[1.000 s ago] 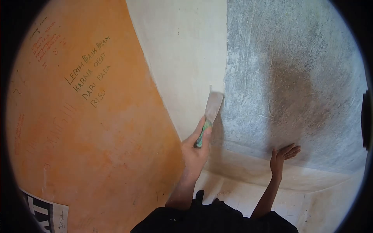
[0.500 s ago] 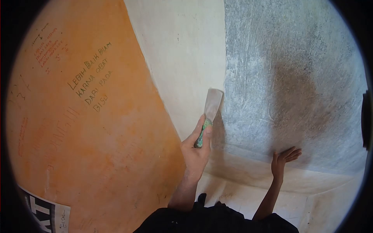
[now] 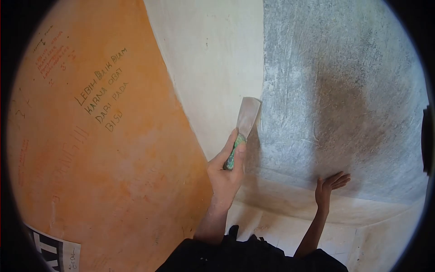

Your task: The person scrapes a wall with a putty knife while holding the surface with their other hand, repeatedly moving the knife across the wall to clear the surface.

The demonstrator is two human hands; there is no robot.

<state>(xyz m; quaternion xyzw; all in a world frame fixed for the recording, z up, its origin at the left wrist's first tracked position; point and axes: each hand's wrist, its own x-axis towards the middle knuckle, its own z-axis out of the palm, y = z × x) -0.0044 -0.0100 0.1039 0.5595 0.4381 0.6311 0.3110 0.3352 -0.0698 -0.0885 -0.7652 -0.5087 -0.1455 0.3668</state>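
My left hand (image 3: 227, 170) is wrapped round the green handle of a scraper (image 3: 248, 114), whose wide metal blade points up. The blade's tip lies at the border between a cream wall strip (image 3: 208, 50) and a rough grey-blue wall patch (image 3: 294, 86). Lower on the right, my right hand (image 3: 330, 187) rests with fingers spread near the bottom edge of the grey patch, holding nothing. Whether its palm touches the wall is hard to tell.
An orange wall (image 3: 136, 181) with handwritten words fills the left side. A black-and-white poster (image 3: 68, 251) shows at the lower left. A dark object (image 3: 427, 140) stands at the right edge. Pale floor tiles lie below.
My left hand and the scraper have shifted slightly up and to the left. My right hand has barely moved. The view has turned a little.
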